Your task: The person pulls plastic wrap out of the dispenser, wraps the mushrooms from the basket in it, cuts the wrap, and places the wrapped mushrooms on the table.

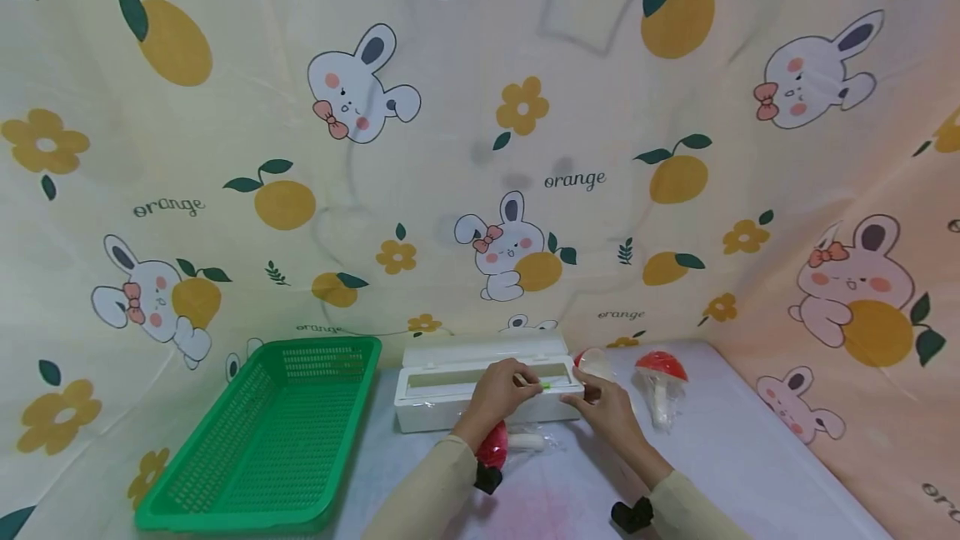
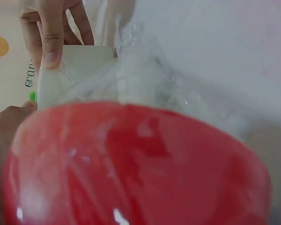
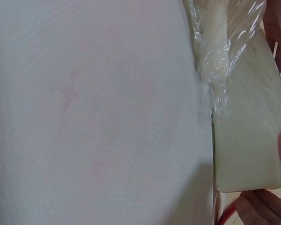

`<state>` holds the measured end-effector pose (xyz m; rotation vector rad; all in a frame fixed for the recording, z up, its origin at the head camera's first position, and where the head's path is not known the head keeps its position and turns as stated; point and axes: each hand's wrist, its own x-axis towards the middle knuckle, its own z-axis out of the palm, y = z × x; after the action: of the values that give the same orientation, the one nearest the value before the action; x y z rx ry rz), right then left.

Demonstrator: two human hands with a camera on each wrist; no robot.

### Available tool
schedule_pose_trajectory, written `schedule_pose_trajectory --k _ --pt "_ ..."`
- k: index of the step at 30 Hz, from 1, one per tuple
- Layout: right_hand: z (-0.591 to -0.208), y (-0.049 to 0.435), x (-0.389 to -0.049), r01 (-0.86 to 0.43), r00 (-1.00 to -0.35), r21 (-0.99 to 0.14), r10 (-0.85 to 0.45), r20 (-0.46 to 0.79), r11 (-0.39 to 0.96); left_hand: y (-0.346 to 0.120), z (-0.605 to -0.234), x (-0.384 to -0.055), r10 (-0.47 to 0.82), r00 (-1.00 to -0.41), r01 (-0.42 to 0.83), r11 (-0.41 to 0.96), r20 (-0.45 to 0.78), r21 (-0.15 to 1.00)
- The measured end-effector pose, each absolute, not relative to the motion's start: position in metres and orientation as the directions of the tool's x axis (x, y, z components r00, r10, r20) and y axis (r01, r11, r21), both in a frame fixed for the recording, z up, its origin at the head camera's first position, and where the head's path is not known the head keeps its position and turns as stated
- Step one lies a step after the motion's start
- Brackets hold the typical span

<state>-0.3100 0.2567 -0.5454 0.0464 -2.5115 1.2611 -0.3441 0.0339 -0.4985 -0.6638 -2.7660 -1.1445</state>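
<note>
A long white plastic-wrap dispenser box (image 1: 427, 415) stands on the table with its lid (image 1: 487, 347) raised at the back. My left hand (image 1: 498, 394) reaches over its front edge, fingers curled, thumb and fingertips at a small green slider (image 1: 546, 385). At the box's right end my right hand (image 1: 611, 415) grips the corner, the thumb pressed on the front face, other fingers around the end. A red-capped toy mushroom (image 2: 145, 164) in clear wrap lies before the box, below my left wrist; its wrapped white stem (image 3: 215, 42) points right.
Two more red-capped mushrooms are at the right: one wrapped mushroom (image 1: 660, 390) lies on the table (image 1: 720, 440), another mushroom (image 1: 596, 362) is partly hidden behind my right hand. A green plastic basket (image 1: 330, 473) stands at the left. A patterned cloth (image 1: 450, 148) hangs behind.
</note>
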Motion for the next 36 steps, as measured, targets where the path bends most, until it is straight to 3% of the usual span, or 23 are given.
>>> schedule_pose_trajectory --k 17,24,30,36 --pt "-0.539 0.274 -0.309 -0.138 -0.953 -0.796 0.141 0.270 0.589 -0.021 -0.483 -0.348 0.301 -0.942 0.322 0.696 0.147 0.642" --pt "-0.544 0.271 -0.313 -0.148 -0.958 -0.799 0.117 0.263 0.583 -0.031 -0.476 -0.348 0.334 -0.930 0.363 0.771 0.152 0.524" --pt "-0.551 0.262 -0.312 -0.122 -0.964 -0.801 0.121 0.235 0.586 -0.042 -0.482 -0.345 0.334 -0.935 0.343 0.774 0.117 0.533" --pt "-0.551 0.261 -0.313 -0.104 -0.966 -0.809 0.133 0.220 0.578 -0.057 -0.480 -0.348 0.375 -0.915 0.399 0.781 0.150 0.480"
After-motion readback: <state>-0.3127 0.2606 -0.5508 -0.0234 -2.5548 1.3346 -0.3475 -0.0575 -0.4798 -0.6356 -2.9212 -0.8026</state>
